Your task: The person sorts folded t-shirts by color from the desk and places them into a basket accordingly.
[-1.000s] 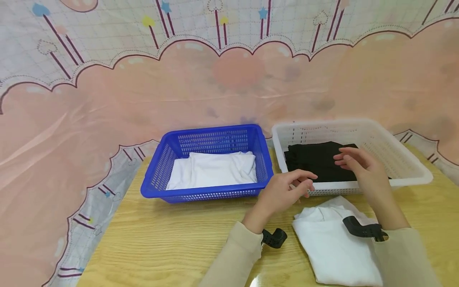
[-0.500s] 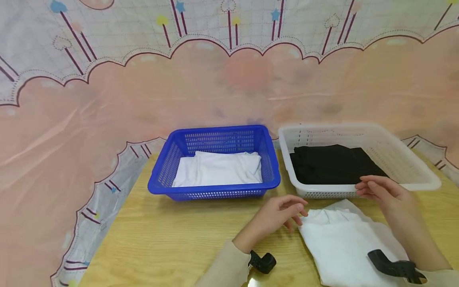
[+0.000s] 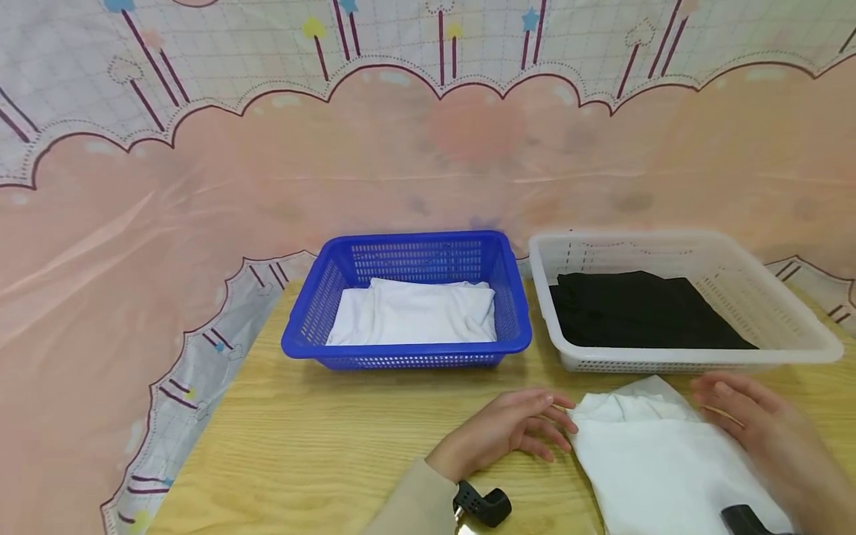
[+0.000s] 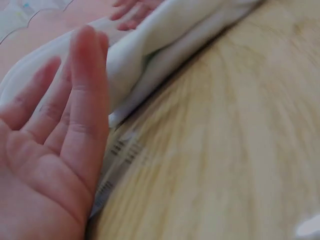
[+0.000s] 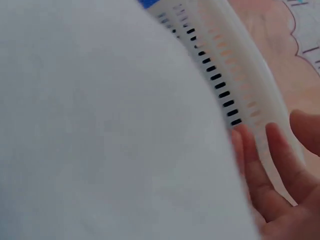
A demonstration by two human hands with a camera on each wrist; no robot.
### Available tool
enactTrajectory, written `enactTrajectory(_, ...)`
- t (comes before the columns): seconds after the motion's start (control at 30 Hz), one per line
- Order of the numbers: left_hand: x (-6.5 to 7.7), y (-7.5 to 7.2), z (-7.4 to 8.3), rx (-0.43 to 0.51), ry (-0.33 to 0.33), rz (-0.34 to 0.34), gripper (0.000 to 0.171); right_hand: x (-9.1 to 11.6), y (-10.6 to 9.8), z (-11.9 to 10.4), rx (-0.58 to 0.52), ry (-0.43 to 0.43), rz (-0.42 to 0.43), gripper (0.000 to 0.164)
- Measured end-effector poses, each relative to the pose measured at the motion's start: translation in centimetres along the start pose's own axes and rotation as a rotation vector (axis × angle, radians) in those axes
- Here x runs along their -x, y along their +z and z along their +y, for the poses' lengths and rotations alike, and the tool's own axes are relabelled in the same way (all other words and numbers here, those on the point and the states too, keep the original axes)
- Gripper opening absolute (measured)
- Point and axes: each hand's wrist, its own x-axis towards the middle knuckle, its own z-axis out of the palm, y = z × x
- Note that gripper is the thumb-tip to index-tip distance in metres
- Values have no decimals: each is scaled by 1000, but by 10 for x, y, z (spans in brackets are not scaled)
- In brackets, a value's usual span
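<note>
A folded white garment (image 3: 669, 468) lies on the wooden table, nearest the person. My left hand (image 3: 511, 431) is at its left edge, fingers extended and spread, fingertips right at the cloth. On the opposite side, my right hand (image 3: 769, 446) reaches along the right edge with loosely bent fingers. In the left wrist view the palm of the left hand (image 4: 50, 145) faces the layered side of the garment (image 4: 165, 45). White cloth (image 5: 110, 120) fills much of the right wrist view and partly hides the fingers of the right hand (image 5: 280, 195). Neither hand grips anything.
A blue basket (image 3: 408, 355) with folded white cloth (image 3: 428, 312) stands at the back of the table (image 3: 321, 446). To its right is a white basket (image 3: 789, 327) holding folded black cloth (image 3: 642, 312). A patterned curtain (image 3: 401, 163) hangs behind them.
Both hands have come back toward the person from near the white basket, down to the two sides of the folded white garment. The head view has shifted slightly.
</note>
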Motion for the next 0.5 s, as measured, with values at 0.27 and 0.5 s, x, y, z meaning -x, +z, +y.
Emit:
enactTrajectory(0.27, -2, -3, -3, -44, -29, -12, 38, 5, -5, 9, 118, 89, 41, 33)
enactTrajectory(0.5, -6, 5, 0, -175, -130, 74, 30, 5, -11, 7, 344, 226, 136, 25)
